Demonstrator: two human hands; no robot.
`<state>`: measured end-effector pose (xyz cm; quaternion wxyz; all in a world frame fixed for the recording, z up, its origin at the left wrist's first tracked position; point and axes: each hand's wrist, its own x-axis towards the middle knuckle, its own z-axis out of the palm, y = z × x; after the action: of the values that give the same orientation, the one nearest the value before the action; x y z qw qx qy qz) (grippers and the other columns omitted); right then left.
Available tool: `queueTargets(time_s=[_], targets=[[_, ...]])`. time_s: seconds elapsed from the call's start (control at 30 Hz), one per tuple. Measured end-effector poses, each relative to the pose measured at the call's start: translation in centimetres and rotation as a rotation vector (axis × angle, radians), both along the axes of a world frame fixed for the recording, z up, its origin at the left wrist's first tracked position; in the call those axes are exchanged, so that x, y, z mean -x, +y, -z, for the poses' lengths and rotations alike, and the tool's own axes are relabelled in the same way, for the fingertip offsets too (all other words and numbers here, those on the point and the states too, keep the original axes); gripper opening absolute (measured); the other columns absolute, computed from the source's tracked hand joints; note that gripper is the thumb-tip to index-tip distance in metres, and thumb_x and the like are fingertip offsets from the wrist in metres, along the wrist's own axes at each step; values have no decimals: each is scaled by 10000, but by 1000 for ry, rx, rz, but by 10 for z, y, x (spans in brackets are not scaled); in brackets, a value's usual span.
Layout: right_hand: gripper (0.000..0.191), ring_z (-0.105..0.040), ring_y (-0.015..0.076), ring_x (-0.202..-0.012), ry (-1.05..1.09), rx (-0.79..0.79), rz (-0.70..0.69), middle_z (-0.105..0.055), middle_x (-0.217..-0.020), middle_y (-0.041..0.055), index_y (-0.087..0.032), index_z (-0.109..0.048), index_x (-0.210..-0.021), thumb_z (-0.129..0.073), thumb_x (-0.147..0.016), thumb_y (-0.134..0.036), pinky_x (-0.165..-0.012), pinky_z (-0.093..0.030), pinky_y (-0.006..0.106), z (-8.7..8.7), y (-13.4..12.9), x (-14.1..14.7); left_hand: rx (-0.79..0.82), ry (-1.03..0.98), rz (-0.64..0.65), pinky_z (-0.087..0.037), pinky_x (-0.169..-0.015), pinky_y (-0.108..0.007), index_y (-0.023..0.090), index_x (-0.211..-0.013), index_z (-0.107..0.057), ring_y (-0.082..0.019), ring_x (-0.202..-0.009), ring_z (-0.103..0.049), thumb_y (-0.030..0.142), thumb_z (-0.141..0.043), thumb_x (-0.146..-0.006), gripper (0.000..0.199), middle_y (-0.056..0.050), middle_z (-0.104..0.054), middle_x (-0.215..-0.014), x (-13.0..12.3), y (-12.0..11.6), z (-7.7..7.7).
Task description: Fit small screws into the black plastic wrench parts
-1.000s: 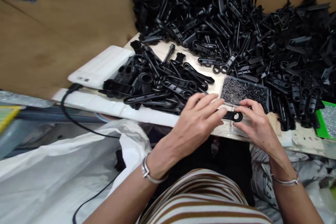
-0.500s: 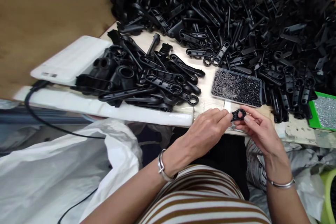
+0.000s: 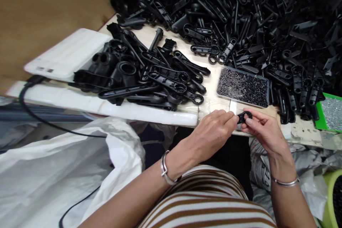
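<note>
Black plastic ring-ended part (image 3: 244, 117), pinched between left hand (image 3: 213, 133) and right hand (image 3: 263, 131) at the tabletop's (image 3: 213, 103) near edge, just beside clear tray of small black screws (image 3: 243, 87); large pile of black parts (image 3: 253, 17) behind.

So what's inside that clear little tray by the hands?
The clear tray is filled with small dark screws or pins, too fine to tell which. They cover its bottom completely, so nothing beneath them shows.

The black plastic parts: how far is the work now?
A smaller stack lies sorted by the white slab. Left hand and right hand both pinch one black part beside the tray of screws. The big pile behind looks untouched.
</note>
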<state>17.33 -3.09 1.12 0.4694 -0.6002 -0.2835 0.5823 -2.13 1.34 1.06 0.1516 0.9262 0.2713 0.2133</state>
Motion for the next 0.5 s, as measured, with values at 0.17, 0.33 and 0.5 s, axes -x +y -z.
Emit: queueTargets(time_s=[0.17, 0.33, 0.5], targets=[[394, -663, 135, -604, -5, 23, -109, -674, -731, -4, -190, -743, -994, -871, -634, -287, -604, -586, 266, -5, 4, -7, 22, -5, 38, -466, -726, -294, 143, -909, -563, -180, -786, -570, 162, -475, -958, 103, -44, -627, -867, 1, 1, -2], [370, -625, 117, -550, -67, 13, -244, -642, -641, -16, -184, -742, -1020, -832, -678, -293, -550, -545, 240, -8, 9, -12, 27, 11, 48, -467, -732, -288, 139, -940, -568, -172, -785, -568, 151, -481, -954, 89, -47, -635, -880, 2, 1, -4], [379, -565, 88, -485, -199, -8, -356, -604, -586, -35, -170, -719, -1092, -765, -727, -260, -487, -466, 202, -9, 10, -18, 37, 38, 73, -459, -720, -277, 142, -921, -570, -165, -777, -566, 149, -487, -952, 89, -40, -639, -874, 3, 2, -7]])
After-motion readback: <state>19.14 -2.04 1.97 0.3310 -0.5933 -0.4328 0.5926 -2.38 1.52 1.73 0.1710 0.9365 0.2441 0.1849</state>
